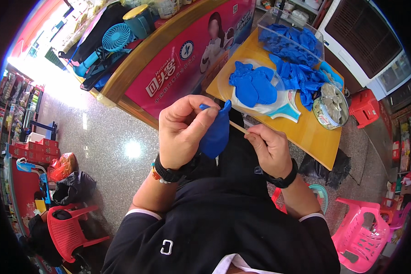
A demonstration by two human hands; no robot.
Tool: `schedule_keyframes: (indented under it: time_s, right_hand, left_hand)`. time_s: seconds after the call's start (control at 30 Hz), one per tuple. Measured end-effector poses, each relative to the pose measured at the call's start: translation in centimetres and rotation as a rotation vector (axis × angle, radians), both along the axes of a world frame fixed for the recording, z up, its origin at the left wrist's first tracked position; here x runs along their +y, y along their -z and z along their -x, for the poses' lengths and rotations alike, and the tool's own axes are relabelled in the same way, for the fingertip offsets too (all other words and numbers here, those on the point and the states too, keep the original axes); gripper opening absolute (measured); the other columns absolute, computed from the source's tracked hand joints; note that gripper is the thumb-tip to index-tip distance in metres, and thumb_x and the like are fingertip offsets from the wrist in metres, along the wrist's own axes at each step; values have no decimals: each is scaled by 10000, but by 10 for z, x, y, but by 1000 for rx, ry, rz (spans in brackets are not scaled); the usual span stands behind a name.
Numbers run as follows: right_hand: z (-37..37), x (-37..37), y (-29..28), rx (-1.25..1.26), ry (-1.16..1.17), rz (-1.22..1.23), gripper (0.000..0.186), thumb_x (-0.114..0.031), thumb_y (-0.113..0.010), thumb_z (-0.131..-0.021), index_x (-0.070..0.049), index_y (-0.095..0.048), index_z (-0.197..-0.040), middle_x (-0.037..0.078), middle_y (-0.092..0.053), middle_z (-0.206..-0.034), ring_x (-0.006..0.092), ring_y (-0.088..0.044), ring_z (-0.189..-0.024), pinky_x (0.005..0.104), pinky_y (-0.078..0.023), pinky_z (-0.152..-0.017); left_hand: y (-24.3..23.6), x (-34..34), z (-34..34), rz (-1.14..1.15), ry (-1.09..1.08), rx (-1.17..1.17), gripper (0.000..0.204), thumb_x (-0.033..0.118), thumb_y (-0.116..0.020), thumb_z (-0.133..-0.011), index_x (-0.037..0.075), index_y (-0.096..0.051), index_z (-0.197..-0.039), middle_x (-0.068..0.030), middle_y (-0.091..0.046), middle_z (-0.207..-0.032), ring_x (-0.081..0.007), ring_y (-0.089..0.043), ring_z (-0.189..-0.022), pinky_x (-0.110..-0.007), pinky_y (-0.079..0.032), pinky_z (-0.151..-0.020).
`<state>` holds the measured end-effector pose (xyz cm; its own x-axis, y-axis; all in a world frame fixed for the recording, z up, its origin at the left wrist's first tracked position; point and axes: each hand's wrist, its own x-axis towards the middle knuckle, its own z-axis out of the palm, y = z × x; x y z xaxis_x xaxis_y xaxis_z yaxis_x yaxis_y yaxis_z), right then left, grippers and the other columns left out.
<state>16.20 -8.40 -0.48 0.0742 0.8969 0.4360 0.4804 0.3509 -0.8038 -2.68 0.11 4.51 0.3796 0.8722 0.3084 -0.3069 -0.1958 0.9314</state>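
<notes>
My left grip (183,130) pinches the blue piece (216,137) near its top, above my lap (236,160); I'd keep it taut. The thin stick (239,127) has its far end hidden, perhaps inside, so my right grip (271,148), pinching it, should push gently.

Left fingers (187,103) and right fingers (266,133) curl into pinches.

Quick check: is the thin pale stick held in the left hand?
No, the right hand pinches the thin pale stick, while the left hand holds the blue piece.
</notes>
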Motion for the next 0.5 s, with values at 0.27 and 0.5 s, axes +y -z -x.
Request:
schedule_keyframes:
  time_s: [0.27,0.5]
  right_hand:
    - [5,1,5,995,-558,733,246,-221,-492,-984,-24,-592,-876,-50,-421,-586,24,-347,-493,190,-260,-455]
    - [13,6,3,252,-74,138,162,-136,-553,-943,3,-627,-902,-17,-556,-658,56,-476,-575,205,-385,-541]
  left_hand:
    - [-2,4,-3,-4,45,-33,66,37,-622,-876,-12,-636,-918,26,-602,-773,-19,-511,-684,-160,-409,-626]
    - [12,4,-12,96,-127,-205,147,99,-623,-904,-3,-647,-1006,-12,-646,-880,-56,-574,-776,-190,-458,-723]
